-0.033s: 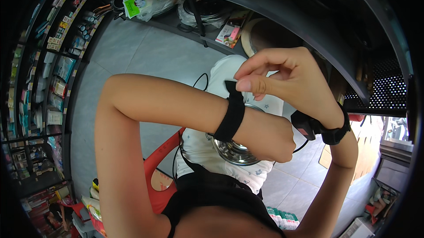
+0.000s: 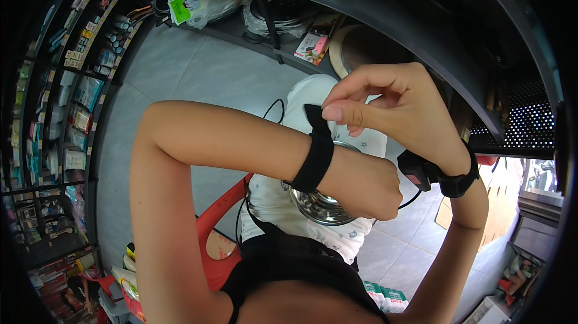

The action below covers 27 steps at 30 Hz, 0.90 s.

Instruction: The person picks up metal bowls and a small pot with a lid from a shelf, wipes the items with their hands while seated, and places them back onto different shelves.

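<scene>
Pinching: One right hand [image 2: 403,107], thumb closed against forefinger, grips the free end of a black strap [image 2: 313,164], as seen from where I stand on the tiled floor [image 2: 144,62].
Left fist: One left hand [image 2: 368,188], fingers curled under, back of the hand uppermost; whether anything is inside it, I cannot tell.
Strap count: One, wrapped around the left forearm just above the wrist, its tail rising free of the arm.
Strap direction: The band's long axis runs crosswise to the forearm, slanting up toward the right; the tail points away from the person's body, leaning slightly left.
Right wrist: One black boxy device [image 2: 412,169] on one black wristband [image 2: 460,185].
Metal bowl: One, shiny and round [image 2: 323,211], partly hidden beneath the left wrist, over white printed cloth [image 2: 265,203].
Red chair: One close beside the person [image 2: 224,273], partly covered by the left arm.
Packed shelves: Tall, dark shelving [image 2: 90,75] at the left, crowded with small goods too many to count.
</scene>
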Each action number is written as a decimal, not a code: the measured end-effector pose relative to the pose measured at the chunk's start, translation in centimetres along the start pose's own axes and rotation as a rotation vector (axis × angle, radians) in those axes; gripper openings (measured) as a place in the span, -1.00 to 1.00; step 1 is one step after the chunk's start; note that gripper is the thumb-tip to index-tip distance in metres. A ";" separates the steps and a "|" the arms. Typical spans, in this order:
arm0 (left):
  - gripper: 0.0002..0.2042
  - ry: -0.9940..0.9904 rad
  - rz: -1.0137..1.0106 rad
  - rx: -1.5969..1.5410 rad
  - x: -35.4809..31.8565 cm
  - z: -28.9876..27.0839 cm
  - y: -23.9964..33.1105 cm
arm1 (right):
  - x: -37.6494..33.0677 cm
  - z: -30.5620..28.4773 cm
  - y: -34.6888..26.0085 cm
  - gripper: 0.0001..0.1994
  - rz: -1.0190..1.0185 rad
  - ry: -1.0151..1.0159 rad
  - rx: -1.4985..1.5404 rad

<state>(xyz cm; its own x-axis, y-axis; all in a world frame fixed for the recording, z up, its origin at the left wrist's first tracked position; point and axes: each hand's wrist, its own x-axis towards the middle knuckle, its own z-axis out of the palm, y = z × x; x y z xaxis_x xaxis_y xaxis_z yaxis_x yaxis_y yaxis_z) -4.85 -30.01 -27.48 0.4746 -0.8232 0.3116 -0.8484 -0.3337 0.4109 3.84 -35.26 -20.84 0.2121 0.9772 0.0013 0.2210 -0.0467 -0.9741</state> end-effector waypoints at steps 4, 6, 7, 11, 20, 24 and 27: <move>-0.91 -0.082 0.016 0.066 0.3 -0.7 0.1 | 0.7 -0.3 1.9 -0.67 -0.046 -0.029 -0.143; -0.92 -0.082 0.018 0.098 0.4 -0.7 0.2 | 0.6 -0.4 2.8 -0.48 0.119 -0.002 -0.199; -0.92 -0.082 0.017 0.127 0.3 -0.6 0.4 | 0.7 -0.4 2.9 -0.48 0.118 -0.003 -0.197; -0.93 -0.090 0.024 0.246 0.2 0.2 1.3 | 0.8 0.1 4.2 -0.36 0.360 -0.283 -0.054; -0.93 -0.126 0.119 0.214 0.5 0.4 2.4 | 1.0 -0.3 2.6 -0.67 0.341 -0.372 0.345; -0.93 -0.085 0.098 0.162 0.5 1.2 2.0 | 0.7 0.2 2.5 -0.72 0.222 -0.252 0.314; -0.92 -0.075 0.080 0.084 0.5 1.2 1.6 | 0.0 0.5 1.4 -0.79 0.067 -0.157 0.182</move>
<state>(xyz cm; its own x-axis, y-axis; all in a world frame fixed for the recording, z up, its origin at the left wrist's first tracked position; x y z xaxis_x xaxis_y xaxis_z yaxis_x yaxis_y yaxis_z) -6.23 -31.50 -27.68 0.3885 -0.8796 0.2746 -0.9010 -0.3001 0.3133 3.70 -35.27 -22.35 0.0665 0.9941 -0.0858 0.0337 -0.0881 -0.9955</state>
